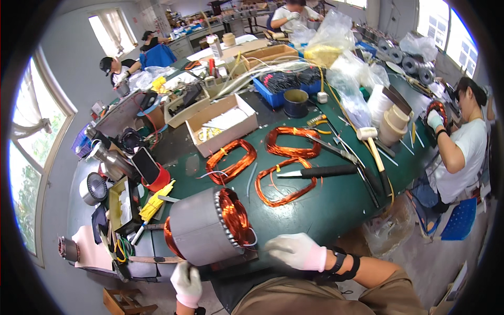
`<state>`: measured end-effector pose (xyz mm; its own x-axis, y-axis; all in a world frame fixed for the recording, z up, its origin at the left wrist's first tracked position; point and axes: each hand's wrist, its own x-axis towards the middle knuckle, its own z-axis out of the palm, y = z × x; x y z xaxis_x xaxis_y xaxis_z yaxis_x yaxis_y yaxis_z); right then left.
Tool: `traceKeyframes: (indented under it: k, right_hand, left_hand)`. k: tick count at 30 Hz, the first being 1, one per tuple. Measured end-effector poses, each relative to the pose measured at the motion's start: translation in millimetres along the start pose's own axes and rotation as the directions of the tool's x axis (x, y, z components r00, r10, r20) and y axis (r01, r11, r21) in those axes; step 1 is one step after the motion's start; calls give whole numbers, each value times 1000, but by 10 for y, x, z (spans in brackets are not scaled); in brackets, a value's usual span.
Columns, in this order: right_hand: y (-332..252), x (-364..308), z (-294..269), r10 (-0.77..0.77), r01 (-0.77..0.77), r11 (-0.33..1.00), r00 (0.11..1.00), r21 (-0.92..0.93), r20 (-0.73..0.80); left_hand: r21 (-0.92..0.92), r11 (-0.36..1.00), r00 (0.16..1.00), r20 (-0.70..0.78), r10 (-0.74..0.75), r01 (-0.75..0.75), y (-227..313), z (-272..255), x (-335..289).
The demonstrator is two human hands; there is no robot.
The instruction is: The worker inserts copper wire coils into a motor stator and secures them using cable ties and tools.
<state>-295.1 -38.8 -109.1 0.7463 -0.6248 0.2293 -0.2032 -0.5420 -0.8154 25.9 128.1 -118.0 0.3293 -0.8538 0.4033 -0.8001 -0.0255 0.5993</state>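
Observation:
A grey motor stator (202,228) lies on its side at the table's near edge. Copper windings (233,215) bulge from its right end, where a pale wire (253,239) loops out. My left hand (187,286), in a white glove, is beside the stator's lower left edge. Its fingers are curled, and whatever they may hold is hidden. To the right of the windings is my gloved right hand (296,252), its fingers stretched leftward with nothing visible in them. Beyond the stator lie three copper wire coils: a left coil (214,160), a far coil (269,137) and a near coil (259,194).
A black-handled pointed tool (328,171) crosses the near coil. Right of it lies a mallet (374,152). An open cardboard box (231,128) stands behind the coils, a phone (145,165) at left. A co-worker (462,142) sits at right, handling another stator; others work farther back.

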Motion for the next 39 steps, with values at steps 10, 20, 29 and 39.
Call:
traceKeyframes:
  k: [10,20,29,39]
  right_hand:
    - [182,-258,-418,-32,3,940,996,-342,-80]
    - [490,-355,-677,90,-171,933,962,-317,-256]
    - [713,-679,-934,137,-322,816,915,-480,-380]
    - [826,-906,-1543,-32,-538,649,688,-539,-725]
  left_hand:
    - [198,963,963,236,134,-182,27,368,21]
    - [176,964,957,247,151,-197,-69,414,54]
    - [174,969,960,250,128,-174,90,317,41]
    - [178,967,979,123,162,-182,59,534,44]
